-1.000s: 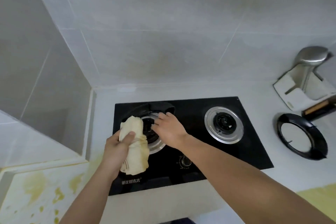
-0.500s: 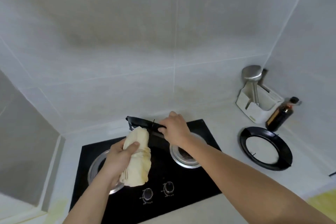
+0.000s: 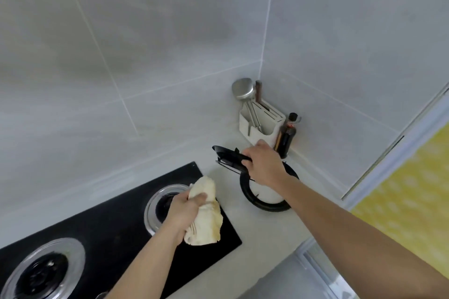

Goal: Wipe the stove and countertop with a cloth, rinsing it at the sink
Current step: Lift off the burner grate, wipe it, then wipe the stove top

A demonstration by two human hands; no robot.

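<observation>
Grey worktop (image 3: 252, 228) at 3 o'clock receives a black pan-support ring (image 3: 229, 159), right hand (image 3: 263, 164) grasping it to clear the stove; left hand (image 3: 183, 209) clutches the cream cloth (image 3: 206, 213).

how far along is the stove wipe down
Early. Done: both burners are bare, one pan support lies on the countertop. In hand: right hand carries the second support over it; left hand grips the cloth. Left: wiping the stove and countertop, rinsing.

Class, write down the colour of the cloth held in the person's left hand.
Pale cream, slightly yellowed: the cloth in the left hand, head view.
</observation>
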